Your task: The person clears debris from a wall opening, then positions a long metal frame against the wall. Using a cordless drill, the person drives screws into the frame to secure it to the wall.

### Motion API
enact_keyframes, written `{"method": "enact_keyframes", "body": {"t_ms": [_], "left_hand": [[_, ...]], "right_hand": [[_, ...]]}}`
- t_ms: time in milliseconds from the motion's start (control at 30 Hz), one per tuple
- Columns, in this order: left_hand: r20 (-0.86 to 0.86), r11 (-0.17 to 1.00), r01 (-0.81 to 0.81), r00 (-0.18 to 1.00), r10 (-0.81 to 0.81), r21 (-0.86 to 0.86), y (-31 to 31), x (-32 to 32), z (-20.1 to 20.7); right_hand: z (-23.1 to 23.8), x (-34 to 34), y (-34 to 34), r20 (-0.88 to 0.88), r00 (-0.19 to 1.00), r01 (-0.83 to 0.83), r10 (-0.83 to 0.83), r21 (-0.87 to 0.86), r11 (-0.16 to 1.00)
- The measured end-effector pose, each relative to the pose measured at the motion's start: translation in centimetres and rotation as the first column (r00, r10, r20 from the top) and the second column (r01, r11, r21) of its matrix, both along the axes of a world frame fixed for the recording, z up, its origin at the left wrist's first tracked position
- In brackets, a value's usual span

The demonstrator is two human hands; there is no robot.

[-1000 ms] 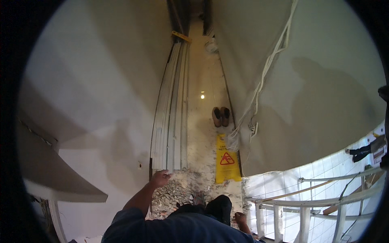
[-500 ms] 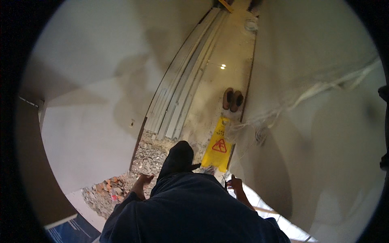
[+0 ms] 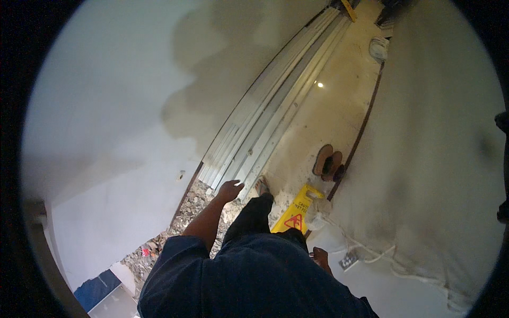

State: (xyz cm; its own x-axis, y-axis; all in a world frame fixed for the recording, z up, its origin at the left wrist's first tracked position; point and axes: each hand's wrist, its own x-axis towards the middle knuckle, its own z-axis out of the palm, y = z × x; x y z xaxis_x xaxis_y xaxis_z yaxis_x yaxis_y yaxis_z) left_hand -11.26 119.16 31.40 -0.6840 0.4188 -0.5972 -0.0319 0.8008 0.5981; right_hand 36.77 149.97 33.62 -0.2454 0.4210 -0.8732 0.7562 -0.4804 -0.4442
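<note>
My left hand (image 3: 230, 191) reaches forward over the near ends of the long white strips (image 3: 253, 143) lying along the left wall. Its fingers are apart and hold nothing I can see. Low by my right side, my right hand (image 3: 321, 257) is curled closed; what it grips, if anything, is too small to make out. A yellow floor warning sign (image 3: 298, 213) with a red triangle lies or leans just ahead of my legs, nearest to the right hand. My foot (image 3: 262, 186) in a sandal is stepping beside the strips.
Brown shoes (image 3: 328, 163) stand by the right wall. Loose rubble (image 3: 192, 205) covers the floor at the left doorway edge. A pale cable (image 3: 371, 249) runs along the right wall past a socket plate (image 3: 348, 261). A white bundle (image 3: 379, 49) sits farther down the corridor.
I have stepped forward, and the view has turned left. My left hand has swung up and forward from beside my hip. My right hand stays low at my side.
</note>
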Motion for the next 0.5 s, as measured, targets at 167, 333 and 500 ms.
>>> {"method": "enact_keyframes", "body": {"t_ms": [167, 333, 500], "left_hand": [[-0.351, 0.948, 0.318, 0.891, -0.288, 0.031, 5.4, -11.4, -2.6], [0.522, 0.699, -0.711, 0.627, 0.579, 0.079, 9.3, -18.9, -10.1], [0.485, 0.523, -0.851, 0.479, 0.731, 0.051, 12.1, -23.4, -23.1]], "right_hand": [[0.7, -9.3, 4.3, 0.037, 0.985, 0.17, -0.168, -0.051, 0.984], [0.2, -11.1, 7.2, 0.179, 0.973, -0.122, 0.143, -0.125, 0.985], [-1.4, -7.0, 11.2, 0.322, 0.793, -0.433, 0.518, -0.301, 0.85]]}}
